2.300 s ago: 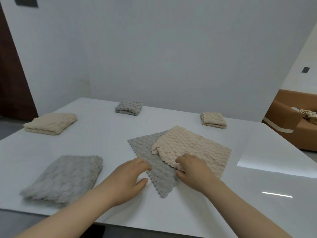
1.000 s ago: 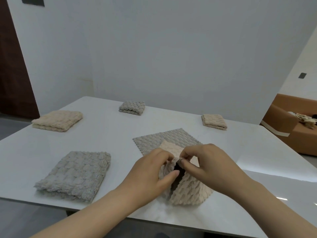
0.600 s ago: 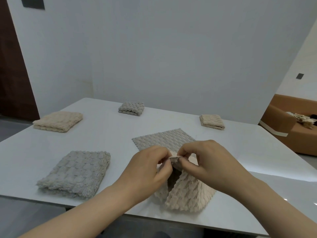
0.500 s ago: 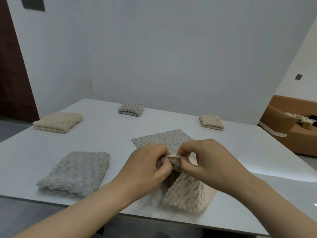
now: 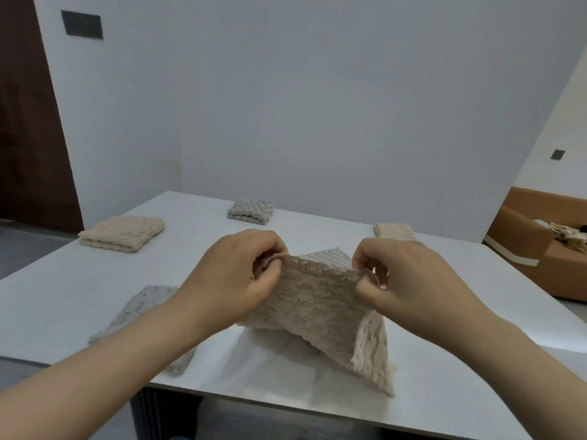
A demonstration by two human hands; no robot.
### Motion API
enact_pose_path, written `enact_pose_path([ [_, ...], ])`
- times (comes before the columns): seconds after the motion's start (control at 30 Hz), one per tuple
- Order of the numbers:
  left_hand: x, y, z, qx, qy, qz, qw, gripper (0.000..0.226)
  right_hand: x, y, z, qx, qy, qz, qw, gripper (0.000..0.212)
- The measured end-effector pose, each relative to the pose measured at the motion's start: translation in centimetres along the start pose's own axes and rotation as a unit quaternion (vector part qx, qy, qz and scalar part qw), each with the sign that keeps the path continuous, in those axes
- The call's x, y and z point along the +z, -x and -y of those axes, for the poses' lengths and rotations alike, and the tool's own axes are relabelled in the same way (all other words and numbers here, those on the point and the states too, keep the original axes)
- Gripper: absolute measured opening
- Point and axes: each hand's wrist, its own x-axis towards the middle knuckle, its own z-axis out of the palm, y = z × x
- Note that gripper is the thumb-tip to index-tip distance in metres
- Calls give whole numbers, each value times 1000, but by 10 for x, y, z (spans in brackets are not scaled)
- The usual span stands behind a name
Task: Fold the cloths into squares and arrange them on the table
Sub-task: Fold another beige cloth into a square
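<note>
Left grip (image 5: 235, 274) and right grip (image 5: 409, 277) each pinch a top corner of the beige cloth (image 5: 317, 306), held above the worktop (image 5: 79, 296). Folded squares lie well apart: beige far-left (image 5: 122, 233), grey far-centre (image 5: 251, 211), beige far-right (image 5: 394, 231), grey near-left (image 5: 143, 309).

The beige cloth (image 5: 317, 300) I hold is nubby, matt textile; the white desk (image 5: 63, 296) under it looks smooth, glossy.
</note>
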Motion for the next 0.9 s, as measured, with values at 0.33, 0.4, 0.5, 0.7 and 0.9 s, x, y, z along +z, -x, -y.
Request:
enact_pose_path([
  [0.33, -28, -3, 13, -21, -35, -41, 998, 8, -3, -8, 6, 2, -23, -24, 999, 24],
  [0.4, -35, -5, 15, -28, -45, -45, 998, 14, -7, -11, 6, -2, -9, -25, 1000, 24],
  [0.5, -44, -9, 13, -35, -49, -63, 996, 16, -16, -18, 3, -7, 17, -33, 999, 18],
  [0.7, -67, -20, 9, -48, -41, -114, 991, 9, -34, -30, -5, 8, 33, -91, 995, 10],
  [0.9, -87, -30, 3, -50, -41, -141, 988, 7, -50, -33, -4, 2, 25, -146, 989, 11],
])
